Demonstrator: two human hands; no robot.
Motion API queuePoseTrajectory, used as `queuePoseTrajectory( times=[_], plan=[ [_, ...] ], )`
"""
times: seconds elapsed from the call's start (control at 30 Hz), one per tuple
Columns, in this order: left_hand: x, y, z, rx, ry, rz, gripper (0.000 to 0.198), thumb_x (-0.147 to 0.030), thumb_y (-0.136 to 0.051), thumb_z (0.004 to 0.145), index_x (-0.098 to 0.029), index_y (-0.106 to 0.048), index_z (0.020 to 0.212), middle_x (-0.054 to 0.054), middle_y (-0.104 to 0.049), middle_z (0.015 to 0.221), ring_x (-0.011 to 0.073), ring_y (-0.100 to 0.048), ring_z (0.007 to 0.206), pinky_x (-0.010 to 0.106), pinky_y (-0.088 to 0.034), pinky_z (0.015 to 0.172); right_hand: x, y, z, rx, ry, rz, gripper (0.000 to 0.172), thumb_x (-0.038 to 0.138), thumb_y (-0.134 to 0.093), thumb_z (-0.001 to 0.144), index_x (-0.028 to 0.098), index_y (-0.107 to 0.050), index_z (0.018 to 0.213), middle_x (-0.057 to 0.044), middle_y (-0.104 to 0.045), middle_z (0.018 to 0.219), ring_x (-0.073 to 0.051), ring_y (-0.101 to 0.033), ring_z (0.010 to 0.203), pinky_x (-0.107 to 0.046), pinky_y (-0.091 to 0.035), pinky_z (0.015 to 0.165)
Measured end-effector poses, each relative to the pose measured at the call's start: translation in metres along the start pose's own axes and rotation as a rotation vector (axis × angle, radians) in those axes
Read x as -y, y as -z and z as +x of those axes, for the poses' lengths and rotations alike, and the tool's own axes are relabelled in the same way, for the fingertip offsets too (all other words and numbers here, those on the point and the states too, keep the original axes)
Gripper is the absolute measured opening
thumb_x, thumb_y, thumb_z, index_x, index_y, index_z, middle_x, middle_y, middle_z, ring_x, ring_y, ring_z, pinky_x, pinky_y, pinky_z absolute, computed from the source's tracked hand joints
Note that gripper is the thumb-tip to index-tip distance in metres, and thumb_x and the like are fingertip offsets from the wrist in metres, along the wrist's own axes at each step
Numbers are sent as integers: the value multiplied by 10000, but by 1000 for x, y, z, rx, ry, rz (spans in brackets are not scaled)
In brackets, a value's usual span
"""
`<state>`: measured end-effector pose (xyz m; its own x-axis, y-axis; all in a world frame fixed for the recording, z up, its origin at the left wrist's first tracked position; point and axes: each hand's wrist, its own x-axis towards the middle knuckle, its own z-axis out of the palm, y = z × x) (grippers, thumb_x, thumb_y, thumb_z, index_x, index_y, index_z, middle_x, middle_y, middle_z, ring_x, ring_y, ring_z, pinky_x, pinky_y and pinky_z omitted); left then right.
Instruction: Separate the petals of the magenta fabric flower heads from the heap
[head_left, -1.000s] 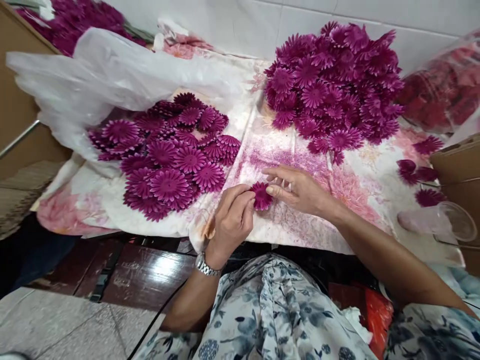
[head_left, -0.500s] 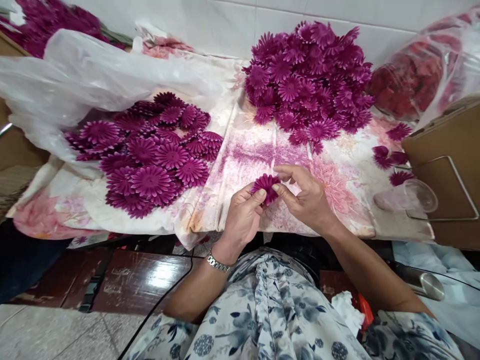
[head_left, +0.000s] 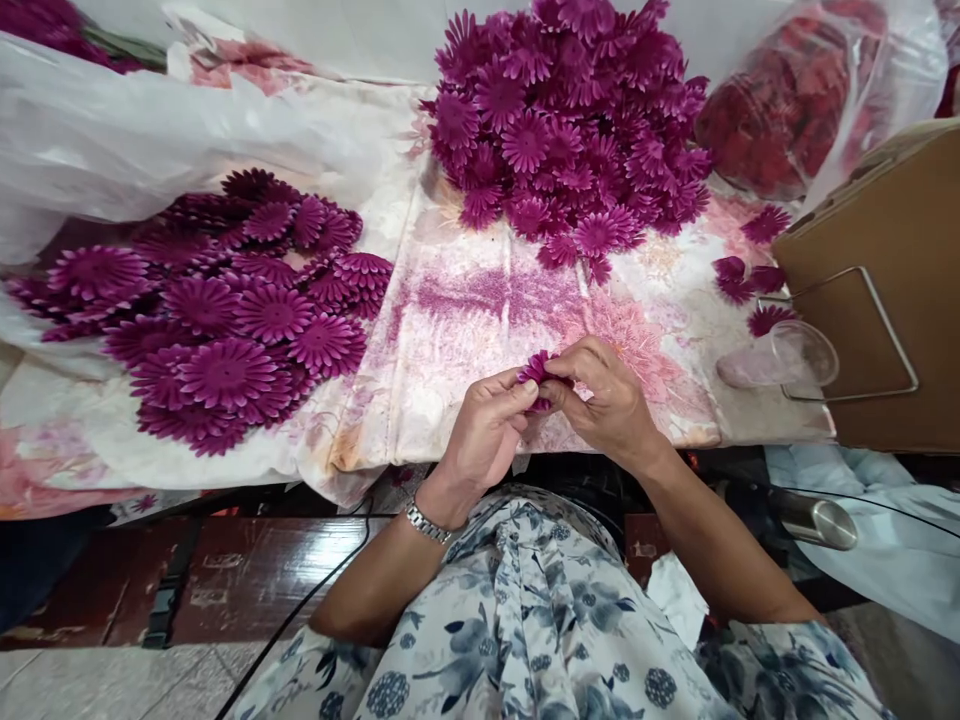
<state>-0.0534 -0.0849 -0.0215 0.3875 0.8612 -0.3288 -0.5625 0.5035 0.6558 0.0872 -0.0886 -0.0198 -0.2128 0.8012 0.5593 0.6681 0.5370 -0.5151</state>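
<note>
Between my two hands, just above the front edge of the table, is a small purple artificial flower head (head_left: 537, 370). My left hand (head_left: 491, 420) pinches it between thumb and fingers from the left. From the right, the thumb and fingertips of my right hand (head_left: 600, 395) close on its petals and hide part of it. To the left lies a pile of flat purple flower petal layers (head_left: 229, 375), partly stacked. Farther back stands a large heap of fuller purple flower heads (head_left: 555, 145).
A clear plastic bag (head_left: 90, 130) spreads at the back left. Red petals fill another bag (head_left: 780, 110) at the back right. A tipped clear plastic cup (head_left: 784, 355) lies beside a cardboard box (head_left: 885, 300) with a metal wire frame (head_left: 892, 330). Floral cloth (head_left: 465, 350) covers the table.
My right fingers have closed onto the flower head, having been partly spread before. The flower now looks more folded and covered. My view has shifted, moving the piles leftward in the picture.
</note>
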Motion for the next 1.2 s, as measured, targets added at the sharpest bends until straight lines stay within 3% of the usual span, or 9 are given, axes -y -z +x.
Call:
queuePoseTrajectory(
  times=[0.13, 0.33, 0.57, 0.73, 0.8, 0.9, 1.03, 1.2],
  plan=[
    [4, -6, 2, 2, -17, 28, 147, -206, -773, 601, -121, -702, 698, -6, -616, 620, 73, -526, 604, 209, -441, 650, 0, 0, -4, -54, -18, -50, 121, 160, -493, 864, 213, -555, 774, -26, -553, 682, -165, -530, 725, -311, -459, 661],
    [9, -12, 6, -57, -80, 49, 244, -261, -790, 583, -106, -613, 517, -32, -502, 496, 49, -412, 516, 190, -366, 544, -2, -4, -9, -90, -7, -166, 136, 121, -444, 859, 214, -522, 797, -33, -550, 683, -169, -517, 691, -316, -438, 651],
    [10, -4, 10, -124, -74, -23, 172, -262, -769, 589, -130, -659, 582, -2, -600, 560, 85, -507, 536, 230, -436, 571, 0, 2, -5, -158, -151, -105, 123, 132, -445, 861, 215, -498, 787, -2, -527, 667, -132, -512, 613, -272, -418, 553],
    [6, 2, 10, -154, -118, 5, 192, -269, -753, 602, -131, -716, 729, 34, -673, 668, 144, -610, 647, 293, -494, 653, -32, 25, 11, -293, -268, -275, 112, 202, -454, 883, 208, -547, 821, -14, -538, 701, -142, -524, 629, -288, -439, 568],
    [4, 2, 10, -153, -102, -8, 207, -269, -747, 607, -121, -716, 749, 49, -687, 708, 160, -629, 687, 310, -504, 682, -42, 31, 17, -261, -234, -322, 149, 278, -463, 892, 202, -577, 949, -55, -574, 828, -169, -553, 732, -320, -471, 628],
    [2, 0, 12, -148, -74, -20, 169, -234, -738, 612, -113, -707, 725, 41, -676, 687, 131, -609, 649, 266, -488, 645, -37, 29, 19, -99, -140, -221, 304, 392, -503, 877, 224, -547, 1127, -82, -589, 985, -172, -564, 801, -320, -502, 638],
    [3, -4, 12, -108, -44, -36, 158, -244, -750, 616, -106, -680, 648, 15, -620, 597, 87, -539, 571, 214, -442, 581, -16, 8, 11, 83, 30, -73, 147, 320, -512, 883, 199, -593, 872, -36, -587, 745, -148, -552, 721, -292, -501, 649],
    [7, -4, 10, -128, -53, 17, 252, -291, -793, 580, -96, -633, 558, -12, -532, 520, 52, -427, 511, 181, -335, 493, -10, -8, 2, 23, 83, -216, 164, 156, -484, 870, 201, -540, 722, -28, -570, 648, -149, -534, 670, -279, -471, 639]
  ],
)
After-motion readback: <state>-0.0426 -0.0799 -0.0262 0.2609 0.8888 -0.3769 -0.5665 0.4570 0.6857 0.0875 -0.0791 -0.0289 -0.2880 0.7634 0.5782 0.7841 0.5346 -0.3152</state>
